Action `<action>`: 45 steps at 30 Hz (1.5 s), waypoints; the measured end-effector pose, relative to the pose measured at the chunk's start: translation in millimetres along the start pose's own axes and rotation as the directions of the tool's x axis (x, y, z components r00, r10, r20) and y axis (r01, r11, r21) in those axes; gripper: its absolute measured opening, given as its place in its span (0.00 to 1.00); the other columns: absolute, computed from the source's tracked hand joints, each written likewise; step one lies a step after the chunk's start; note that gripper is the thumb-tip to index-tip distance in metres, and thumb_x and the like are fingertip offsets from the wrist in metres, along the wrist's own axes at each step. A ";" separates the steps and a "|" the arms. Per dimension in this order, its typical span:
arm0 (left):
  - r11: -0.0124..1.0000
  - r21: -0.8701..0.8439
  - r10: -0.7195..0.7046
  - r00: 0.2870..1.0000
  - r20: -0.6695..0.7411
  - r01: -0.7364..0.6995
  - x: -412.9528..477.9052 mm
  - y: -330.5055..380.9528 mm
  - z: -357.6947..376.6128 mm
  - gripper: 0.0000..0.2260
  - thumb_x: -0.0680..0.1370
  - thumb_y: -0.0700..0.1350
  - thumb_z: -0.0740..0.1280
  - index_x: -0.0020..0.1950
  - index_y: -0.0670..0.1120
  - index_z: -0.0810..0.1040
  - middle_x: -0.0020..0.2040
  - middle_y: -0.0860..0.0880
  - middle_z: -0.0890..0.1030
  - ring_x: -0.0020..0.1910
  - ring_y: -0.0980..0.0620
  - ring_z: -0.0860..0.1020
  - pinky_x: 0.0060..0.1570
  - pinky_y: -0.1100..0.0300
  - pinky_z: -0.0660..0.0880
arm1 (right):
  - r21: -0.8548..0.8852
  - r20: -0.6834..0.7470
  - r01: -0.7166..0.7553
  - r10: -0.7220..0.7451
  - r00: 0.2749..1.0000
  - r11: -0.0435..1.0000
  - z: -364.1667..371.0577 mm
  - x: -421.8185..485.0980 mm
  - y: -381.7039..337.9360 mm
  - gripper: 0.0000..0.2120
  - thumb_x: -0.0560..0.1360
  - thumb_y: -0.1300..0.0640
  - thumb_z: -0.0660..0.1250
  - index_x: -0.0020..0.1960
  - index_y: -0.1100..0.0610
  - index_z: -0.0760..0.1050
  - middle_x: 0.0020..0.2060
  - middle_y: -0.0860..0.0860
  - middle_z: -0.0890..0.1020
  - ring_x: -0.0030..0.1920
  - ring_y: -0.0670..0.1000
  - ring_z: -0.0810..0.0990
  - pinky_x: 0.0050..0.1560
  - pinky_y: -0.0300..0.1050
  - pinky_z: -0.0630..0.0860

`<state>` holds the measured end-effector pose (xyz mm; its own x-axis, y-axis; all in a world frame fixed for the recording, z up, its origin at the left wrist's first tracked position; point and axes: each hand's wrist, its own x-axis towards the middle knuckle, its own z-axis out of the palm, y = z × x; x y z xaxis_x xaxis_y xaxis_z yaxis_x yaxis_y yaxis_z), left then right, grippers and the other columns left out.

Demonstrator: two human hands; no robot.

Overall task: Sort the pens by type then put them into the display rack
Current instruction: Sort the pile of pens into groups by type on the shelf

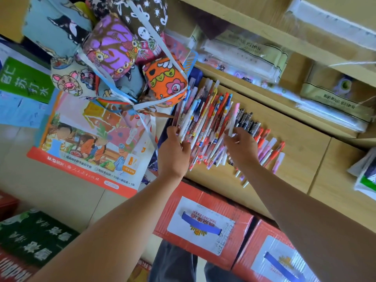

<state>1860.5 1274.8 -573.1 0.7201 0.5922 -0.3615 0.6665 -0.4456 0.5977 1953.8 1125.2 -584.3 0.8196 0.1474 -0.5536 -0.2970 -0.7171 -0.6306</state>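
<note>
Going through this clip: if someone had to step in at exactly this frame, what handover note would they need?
Left hand: fingers curled on the left edge of the mixed pens.
Right hand: pinches a pink-capped pen at the pile's right edge.
Done: on the wooden shelf, black pens and red pens lie grouped to the right of the pile, with pale pens nearer the person.
Left: most of the pile looks unsorted. No display rack can be made out in view, so racking seems still to do.
</note>
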 end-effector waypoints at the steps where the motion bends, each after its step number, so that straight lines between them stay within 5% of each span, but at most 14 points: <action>1: 1.000 0.003 -0.005 1.000 -0.007 0.005 0.7 -1.8 0.1 0.14 0.78 0.40 0.60 0.64 0.42 0.66 0.39 0.47 0.77 0.27 0.57 0.71 0.22 0.66 0.63 | 0.025 0.016 0.026 -0.027 1.000 0.999 0.0 -0.6 -1.5 0.05 0.77 0.55 0.64 0.53 0.50 0.76 0.39 0.51 0.82 0.35 0.53 0.80 0.33 0.48 0.77; 5: 0.999 0.037 -0.024 1.000 -0.002 0.024 2.2 -3.4 -2.4 0.15 0.79 0.41 0.62 0.65 0.42 0.67 0.39 0.48 0.78 0.34 0.49 0.77 0.30 0.63 0.65 | 0.039 0.141 0.035 -0.040 0.989 0.999 7.2 -1.1 -12.7 0.09 0.78 0.57 0.64 0.55 0.44 0.72 0.38 0.48 0.79 0.34 0.51 0.79 0.26 0.38 0.70; 11: 0.996 0.083 -0.038 0.998 -0.041 0.042 7.4 -0.1 -0.9 0.11 0.79 0.46 0.63 0.56 0.39 0.74 0.49 0.45 0.82 0.48 0.46 0.81 0.38 0.62 0.67 | 0.014 0.133 0.021 -0.023 0.991 1.000 -0.9 -0.4 -2.1 0.08 0.78 0.56 0.64 0.56 0.48 0.74 0.43 0.53 0.82 0.40 0.55 0.81 0.34 0.45 0.75; 15: 0.991 0.121 -0.048 0.997 -0.058 0.055 11.3 -2.3 -0.6 0.11 0.79 0.49 0.63 0.54 0.41 0.76 0.48 0.47 0.82 0.46 0.47 0.80 0.38 0.62 0.66 | 0.055 0.131 -0.008 0.001 0.991 0.998 -6.6 1.4 3.1 0.05 0.79 0.56 0.63 0.54 0.50 0.74 0.44 0.54 0.83 0.35 0.52 0.79 0.27 0.41 0.72; 19: 0.989 0.134 -0.060 0.995 -0.075 0.070 9.7 -7.4 -2.6 0.12 0.79 0.50 0.64 0.52 0.42 0.78 0.44 0.47 0.82 0.42 0.49 0.79 0.38 0.60 0.67 | 0.129 0.127 -0.057 0.040 0.991 0.990 -10.3 -1.6 3.3 0.05 0.79 0.57 0.63 0.53 0.53 0.75 0.42 0.55 0.83 0.33 0.51 0.78 0.35 0.47 0.76; 24: 0.982 0.187 -0.028 0.999 -0.034 0.034 7.9 -9.5 -1.6 0.14 0.79 0.52 0.64 0.51 0.41 0.78 0.44 0.46 0.82 0.43 0.47 0.80 0.38 0.58 0.69 | 0.158 0.189 -0.074 0.044 0.981 0.985 -13.5 -10.7 8.0 0.01 0.79 0.56 0.64 0.49 0.52 0.74 0.37 0.50 0.81 0.31 0.48 0.76 0.33 0.42 0.73; 31: 0.998 0.029 0.052 0.998 -0.046 -0.051 2.2 -18.1 3.3 0.09 0.78 0.46 0.64 0.41 0.42 0.76 0.37 0.45 0.78 0.33 0.48 0.74 0.31 0.60 0.62 | 0.159 0.165 -0.079 0.053 0.985 0.984 -12.9 -17.3 13.8 0.04 0.78 0.53 0.64 0.48 0.52 0.76 0.41 0.60 0.83 0.33 0.53 0.77 0.38 0.52 0.75; 37: 0.977 -0.083 0.195 0.980 -0.039 -0.198 -6.8 -7.8 -1.9 0.07 0.77 0.44 0.68 0.41 0.43 0.77 0.34 0.48 0.76 0.32 0.52 0.72 0.29 0.68 0.63 | 0.160 0.139 -0.115 0.093 0.986 0.980 -15.1 -21.1 13.1 0.04 0.78 0.55 0.65 0.44 0.52 0.74 0.35 0.57 0.80 0.34 0.54 0.76 0.37 0.52 0.74; 41: 0.972 -0.190 0.163 0.980 0.113 -0.140 -7.8 2.3 9.4 0.07 0.76 0.47 0.69 0.44 0.44 0.81 0.37 0.50 0.82 0.35 0.51 0.79 0.34 0.57 0.73 | 0.112 0.119 -0.116 0.103 0.988 0.987 -14.7 -16.6 9.7 0.09 0.78 0.54 0.65 0.43 0.58 0.73 0.34 0.55 0.80 0.31 0.52 0.77 0.36 0.48 0.76; 45: 0.964 -0.265 0.063 0.988 0.143 -0.023 -4.2 7.3 16.3 0.05 0.75 0.47 0.70 0.43 0.47 0.82 0.35 0.53 0.83 0.37 0.56 0.81 0.38 0.59 0.75 | 0.106 0.062 -0.146 0.140 0.988 0.984 -11.5 -5.2 2.6 0.12 0.76 0.52 0.69 0.38 0.57 0.72 0.27 0.50 0.77 0.31 0.53 0.80 0.37 0.49 0.79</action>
<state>1865.5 1258.2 -578.8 0.7812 0.4604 -0.4216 0.5743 -0.2652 0.7745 1954.4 1114.8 -576.8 0.7379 0.0880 -0.6691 -0.4633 -0.6549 -0.5970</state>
